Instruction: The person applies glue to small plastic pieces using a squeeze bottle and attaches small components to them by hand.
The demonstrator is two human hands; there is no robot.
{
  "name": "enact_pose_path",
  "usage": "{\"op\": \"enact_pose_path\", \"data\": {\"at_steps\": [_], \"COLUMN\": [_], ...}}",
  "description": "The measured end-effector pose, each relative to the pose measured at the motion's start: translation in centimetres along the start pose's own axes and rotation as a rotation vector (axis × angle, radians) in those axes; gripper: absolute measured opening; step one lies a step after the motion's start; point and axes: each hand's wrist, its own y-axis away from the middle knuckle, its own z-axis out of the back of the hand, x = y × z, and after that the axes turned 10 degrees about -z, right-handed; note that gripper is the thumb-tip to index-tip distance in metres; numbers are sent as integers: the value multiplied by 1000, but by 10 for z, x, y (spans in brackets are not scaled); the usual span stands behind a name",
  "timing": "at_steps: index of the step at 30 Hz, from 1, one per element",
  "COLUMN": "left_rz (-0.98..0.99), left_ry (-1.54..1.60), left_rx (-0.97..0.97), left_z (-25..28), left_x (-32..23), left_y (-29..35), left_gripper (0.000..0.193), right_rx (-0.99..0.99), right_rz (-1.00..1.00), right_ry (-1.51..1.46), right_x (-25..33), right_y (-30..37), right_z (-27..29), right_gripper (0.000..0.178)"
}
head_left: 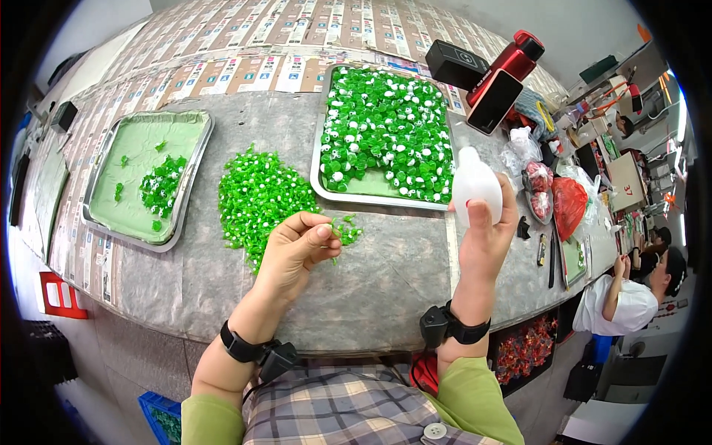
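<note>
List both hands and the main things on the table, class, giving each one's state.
Left hand: pinching a small green piece
Right hand: gripping the white bottle
White bottle: held, narrow tip upward
Left tray: mostly bare
Larger tray: nearly covered
Green pile: loose, heaped
Phone: screen dark
Red flask: capped
</note>
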Motion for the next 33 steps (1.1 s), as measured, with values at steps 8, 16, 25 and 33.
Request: {"op": "enact_pose_path", "data": {"at_steps": [8,16,25,33], "left_rz": [52,67,65,76], "left_ry": [122,121,124,70], "left_rx": [82,94,110,82], "left_z": [2,4,2,0], "left_x": [2,3,3,2], "left_y": [-2,-2,-2,-1], "left_gripper": [12,12,11,12], "right_rx": [34,93,109,65], "right_rz": [114,168,188,138], "right_ry": [32,213,249,192], "right_x": [-6,-7,-6,-8], "right_y": [21,28,28,29], "right_z": [-19,-24,-26,-24], "right_gripper": [39,37,36,38]}}
